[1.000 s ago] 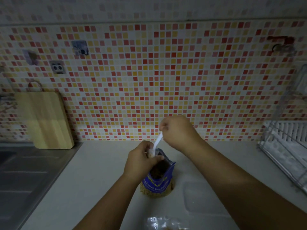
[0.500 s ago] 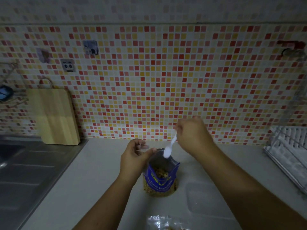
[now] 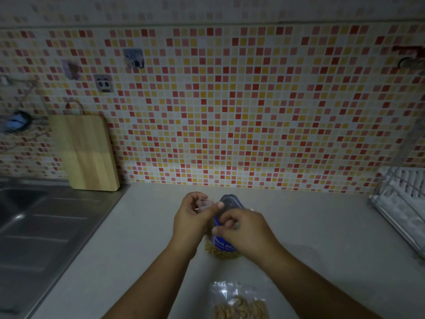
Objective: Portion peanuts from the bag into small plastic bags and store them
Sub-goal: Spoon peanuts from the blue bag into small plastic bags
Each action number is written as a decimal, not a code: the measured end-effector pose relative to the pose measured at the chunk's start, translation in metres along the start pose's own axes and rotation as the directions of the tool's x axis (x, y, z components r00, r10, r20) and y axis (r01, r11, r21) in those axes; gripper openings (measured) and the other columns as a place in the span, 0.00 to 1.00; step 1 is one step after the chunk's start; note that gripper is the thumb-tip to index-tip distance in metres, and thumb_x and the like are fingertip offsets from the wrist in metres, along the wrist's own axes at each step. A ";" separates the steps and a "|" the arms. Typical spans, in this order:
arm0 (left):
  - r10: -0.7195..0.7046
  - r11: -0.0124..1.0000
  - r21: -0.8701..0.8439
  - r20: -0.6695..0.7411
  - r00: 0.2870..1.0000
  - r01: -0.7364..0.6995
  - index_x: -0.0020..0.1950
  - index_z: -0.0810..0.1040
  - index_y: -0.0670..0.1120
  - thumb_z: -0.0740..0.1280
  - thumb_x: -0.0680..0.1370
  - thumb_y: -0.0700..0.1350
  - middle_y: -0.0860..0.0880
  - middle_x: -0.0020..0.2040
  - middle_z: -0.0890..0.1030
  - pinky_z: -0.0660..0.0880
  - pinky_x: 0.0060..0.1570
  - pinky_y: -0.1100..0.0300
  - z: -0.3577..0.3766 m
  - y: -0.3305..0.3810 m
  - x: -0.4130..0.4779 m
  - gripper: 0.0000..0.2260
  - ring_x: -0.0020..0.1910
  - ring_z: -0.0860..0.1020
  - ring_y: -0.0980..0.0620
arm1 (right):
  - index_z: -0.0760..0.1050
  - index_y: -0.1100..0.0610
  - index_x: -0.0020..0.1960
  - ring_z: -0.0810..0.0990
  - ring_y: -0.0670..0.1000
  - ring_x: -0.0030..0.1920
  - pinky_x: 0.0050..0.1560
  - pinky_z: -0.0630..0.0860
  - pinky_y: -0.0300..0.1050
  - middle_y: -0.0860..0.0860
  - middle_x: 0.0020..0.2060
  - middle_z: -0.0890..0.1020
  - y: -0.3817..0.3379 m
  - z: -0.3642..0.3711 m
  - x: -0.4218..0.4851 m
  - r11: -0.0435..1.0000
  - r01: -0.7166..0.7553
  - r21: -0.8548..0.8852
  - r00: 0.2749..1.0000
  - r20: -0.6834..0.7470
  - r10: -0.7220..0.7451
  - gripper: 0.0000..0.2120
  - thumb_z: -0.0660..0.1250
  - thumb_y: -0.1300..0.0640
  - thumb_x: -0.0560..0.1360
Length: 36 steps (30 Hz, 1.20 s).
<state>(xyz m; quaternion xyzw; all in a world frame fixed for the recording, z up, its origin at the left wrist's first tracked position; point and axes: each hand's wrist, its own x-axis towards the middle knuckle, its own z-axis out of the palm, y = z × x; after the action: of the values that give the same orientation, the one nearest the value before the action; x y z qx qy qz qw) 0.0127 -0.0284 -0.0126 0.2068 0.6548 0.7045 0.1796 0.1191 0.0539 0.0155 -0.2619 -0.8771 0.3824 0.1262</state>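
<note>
A blue peanut bag (image 3: 222, 246) stands open on the pale counter, with peanuts showing through its clear bottom. My left hand (image 3: 192, 218) is at the bag's upper left, pinching a small clear plastic bag (image 3: 205, 203), and its thumb lies across the bag's rim. My right hand (image 3: 245, 230) is curled in front of the bag's mouth and covers most of the opening. The white spoon it held is hidden behind its fingers. A small plastic bag filled with peanuts (image 3: 240, 305) lies flat near the bottom edge.
A steel sink and drainboard (image 3: 41, 229) take up the left. A wooden cutting board (image 3: 86, 153) leans on the tiled wall. A white dish rack (image 3: 404, 203) stands at the right. Bare counter (image 3: 322, 226) lies between the bag and the rack.
My right hand came down from above the bag with the spoon and now sits low at the bag's mouth. The left hand stayed at the rim. The view tilted down.
</note>
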 end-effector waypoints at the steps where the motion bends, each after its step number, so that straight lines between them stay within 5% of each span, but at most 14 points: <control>1: -0.002 1.000 -0.008 0.011 1.000 0.002 0.50 0.74 0.47 0.76 0.68 0.44 0.41 0.47 0.81 0.75 0.29 0.59 0.000 0.001 -0.004 0.16 0.35 0.78 0.49 | 0.78 0.49 0.45 0.78 0.46 0.43 0.43 0.74 0.37 0.48 0.39 0.79 -0.001 0.006 -0.006 1.000 -0.003 0.018 1.000 0.006 0.003 0.05 0.71 0.51 0.71; 5: -0.019 1.000 -0.017 0.065 0.998 0.020 0.51 0.74 0.45 0.76 0.68 0.43 0.44 0.46 0.81 0.76 0.31 0.63 -0.004 0.001 -0.021 0.16 0.39 0.81 0.51 | 0.70 0.44 0.34 0.75 0.37 0.31 0.30 0.66 0.28 0.43 0.29 0.76 0.003 0.018 -0.020 0.995 -0.020 0.094 0.999 -0.023 0.022 0.12 0.66 0.51 0.75; 9: -0.065 0.996 -0.049 0.169 0.983 0.074 0.50 0.76 0.47 0.74 0.65 0.48 0.48 0.46 0.83 0.76 0.37 0.62 -0.020 -0.008 -0.039 0.16 0.44 0.81 0.50 | 0.79 0.51 0.40 0.76 0.42 0.34 0.34 0.69 0.32 0.45 0.29 0.77 0.014 0.033 -0.035 0.970 -0.065 0.232 0.995 -0.061 0.081 0.05 0.67 0.54 0.74; 12: -0.131 0.976 -0.140 0.237 0.963 0.167 0.49 0.78 0.47 0.70 0.71 0.46 0.47 0.46 0.84 0.76 0.38 0.61 -0.036 -0.023 -0.054 0.08 0.42 0.81 0.52 | 0.78 0.50 0.33 0.73 0.39 0.29 0.31 0.67 0.28 0.43 0.24 0.77 0.032 0.050 -0.044 0.949 -0.120 0.291 0.988 -0.061 0.143 0.08 0.70 0.56 0.71; 19: -0.358 0.932 -0.002 0.165 0.919 0.363 0.44 0.78 0.45 0.63 0.78 0.40 0.48 0.39 0.82 0.74 0.36 0.60 -0.062 -0.075 -0.075 0.05 0.36 0.77 0.52 | 0.79 0.50 0.38 0.79 0.46 0.36 0.40 0.74 0.38 0.48 0.33 0.81 0.058 0.098 -0.056 0.857 -0.305 0.414 0.952 0.109 0.286 0.04 0.72 0.57 0.69; 24: -0.502 0.864 0.032 0.130 0.855 0.503 0.43 0.78 0.44 0.64 0.78 0.40 0.47 0.36 0.80 0.73 0.32 0.62 -0.068 -0.107 -0.079 0.05 0.31 0.75 0.52 | 0.77 0.50 0.35 0.82 0.53 0.44 0.47 0.77 0.44 0.52 0.39 0.84 0.077 0.125 -0.053 0.944 -0.322 0.075 0.944 0.102 0.314 0.07 0.66 0.52 0.72; 26: -0.510 0.860 0.091 0.104 0.854 0.502 0.42 0.78 0.44 0.64 0.78 0.39 0.48 0.33 0.79 0.72 0.31 0.62 -0.071 -0.121 -0.077 0.06 0.28 0.74 0.53 | 0.80 0.54 0.38 0.81 0.54 0.44 0.48 0.77 0.44 0.53 0.39 0.84 0.082 0.136 -0.051 0.973 -0.186 -0.135 0.982 -0.058 0.180 0.07 0.64 0.54 0.71; 30: -0.419 0.816 0.450 0.028 0.908 0.362 0.43 0.81 0.49 0.63 0.76 0.40 0.51 0.38 0.84 0.75 0.39 0.62 -0.074 -0.145 -0.069 0.08 0.37 0.81 0.53 | 0.80 0.51 0.49 0.73 0.53 0.55 0.52 0.71 0.44 0.50 0.48 0.80 0.087 0.148 -0.048 0.920 -0.109 -0.377 0.994 -0.047 0.099 0.10 0.61 0.52 0.73; 33: -0.299 0.750 0.627 0.032 0.954 0.214 0.45 0.81 0.50 0.65 0.75 0.42 0.55 0.39 0.82 0.69 0.36 0.74 -0.072 -0.153 -0.062 0.06 0.39 0.79 0.55 | 0.80 0.51 0.38 0.77 0.55 0.43 0.41 0.75 0.45 0.50 0.36 0.79 0.097 0.155 -0.046 0.876 -0.091 -0.473 0.994 -0.101 0.048 0.03 0.71 0.53 0.65; 36: -0.164 0.673 0.738 0.093 0.982 0.042 0.46 0.81 0.49 0.65 0.75 0.44 0.54 0.39 0.82 0.66 0.33 0.73 -0.071 -0.158 -0.055 0.05 0.39 0.78 0.54 | 0.78 0.51 0.33 0.76 0.53 0.36 0.35 0.75 0.45 0.49 0.32 0.77 0.104 0.160 -0.043 0.849 -0.054 -0.526 0.993 -0.120 -0.010 0.07 0.75 0.53 0.58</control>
<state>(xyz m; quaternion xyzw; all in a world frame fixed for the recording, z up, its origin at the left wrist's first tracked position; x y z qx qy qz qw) 0.0189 -0.1053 -0.1772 0.2769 0.8768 0.3542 0.1705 0.1248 -0.0072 -0.1701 -0.3186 -0.9362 0.1122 0.0967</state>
